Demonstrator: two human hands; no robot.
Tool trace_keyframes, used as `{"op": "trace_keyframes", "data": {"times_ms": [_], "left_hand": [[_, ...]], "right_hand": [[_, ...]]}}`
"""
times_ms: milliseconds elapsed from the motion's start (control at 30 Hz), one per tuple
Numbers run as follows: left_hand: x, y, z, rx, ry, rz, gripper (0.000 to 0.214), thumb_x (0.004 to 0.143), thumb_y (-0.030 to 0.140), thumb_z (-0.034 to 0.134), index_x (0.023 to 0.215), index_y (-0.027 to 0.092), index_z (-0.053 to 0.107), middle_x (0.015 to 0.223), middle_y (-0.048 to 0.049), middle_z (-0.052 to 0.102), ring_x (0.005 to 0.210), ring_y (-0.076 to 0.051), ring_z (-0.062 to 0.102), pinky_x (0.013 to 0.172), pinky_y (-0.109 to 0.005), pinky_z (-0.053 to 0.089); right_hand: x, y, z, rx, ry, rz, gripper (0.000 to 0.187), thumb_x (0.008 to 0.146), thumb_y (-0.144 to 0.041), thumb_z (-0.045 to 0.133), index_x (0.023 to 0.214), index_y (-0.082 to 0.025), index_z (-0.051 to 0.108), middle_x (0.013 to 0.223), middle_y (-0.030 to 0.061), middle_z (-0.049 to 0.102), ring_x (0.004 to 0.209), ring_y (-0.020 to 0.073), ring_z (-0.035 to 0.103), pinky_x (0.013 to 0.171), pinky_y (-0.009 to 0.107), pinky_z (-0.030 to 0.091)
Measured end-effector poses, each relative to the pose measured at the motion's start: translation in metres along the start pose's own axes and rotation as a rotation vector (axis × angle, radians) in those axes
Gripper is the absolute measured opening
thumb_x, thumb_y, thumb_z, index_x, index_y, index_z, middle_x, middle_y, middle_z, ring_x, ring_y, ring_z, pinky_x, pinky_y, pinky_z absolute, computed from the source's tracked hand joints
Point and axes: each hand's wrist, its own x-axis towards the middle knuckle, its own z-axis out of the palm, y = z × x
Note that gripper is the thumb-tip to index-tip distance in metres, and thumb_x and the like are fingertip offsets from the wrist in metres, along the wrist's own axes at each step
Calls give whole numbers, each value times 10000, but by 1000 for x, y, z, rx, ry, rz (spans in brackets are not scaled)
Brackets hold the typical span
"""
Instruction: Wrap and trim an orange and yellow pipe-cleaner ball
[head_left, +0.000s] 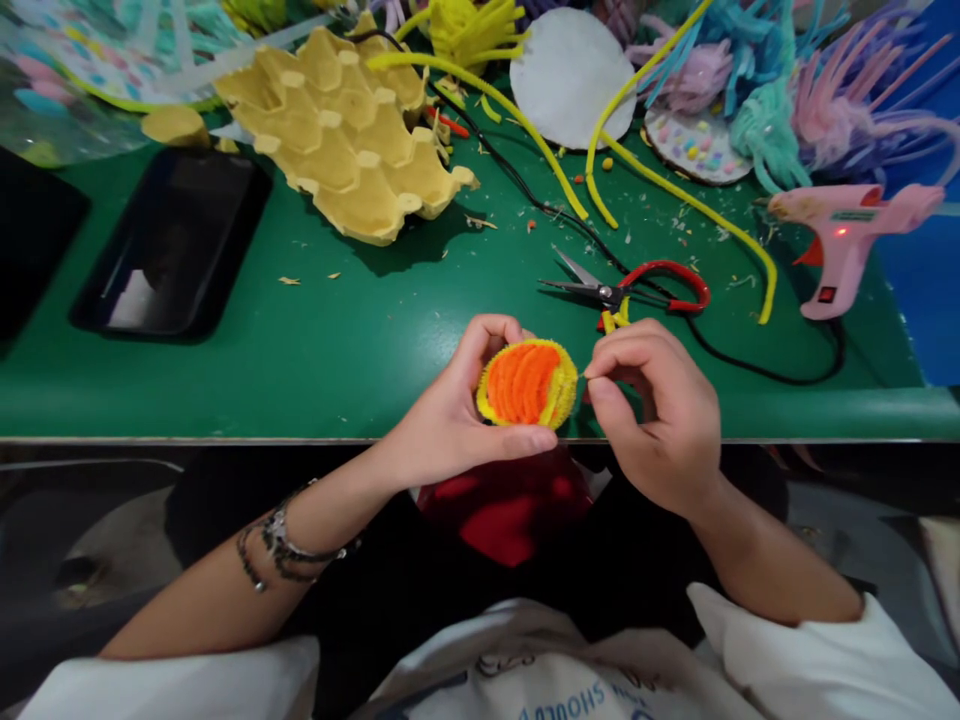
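Observation:
My left hand [480, 390] is closed around a fuzzy round pipe-cleaner piece [525, 383], orange in the middle with a yellow border. Its thumb lies along the lower edge and the fingers curl behind, partly hidden. To the right, my right hand [656, 410] pinches a thin strand [583, 375] at the yellow edge of that piece; how it joins the piece is too small to tell. Just beyond the right hand lie scissors [606, 293] with red handles, blades apart, partly covered by that hand. Short yellow bits [616, 318] show beside them.
A pink glue gun [847, 230] with a lit red light stands at right, its black cord crossing the green table [360, 340]. Behind are a torn egg carton [352, 140], yellow pipe cleaners [697, 200], a white disc [572, 75] and pastel bundles. A phone [172, 240] lies left.

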Motion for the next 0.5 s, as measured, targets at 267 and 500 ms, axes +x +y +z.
{"op": "trace_keyframes", "data": {"times_ms": [267,500], "left_hand": [[-2,0,1,9,-15,4,541,658,329,777,1023,205,397,911,6,445,775,-87,466,662,-177,418],[-3,-2,-1,-10,-53,21,580,627,344,804,1044,220,421,965,-7,445,829,-111,469,709,-199,417]], "right_hand": [[0,-3,3,435,-228,418,260,794,-187,571,1040,-254,524,1032,15,523,787,109,575,614,233,507],[-1,-5,1,529,-210,457,205,778,-190,604,955,-263,529,928,-20,553,798,101,565,665,226,496]]}}
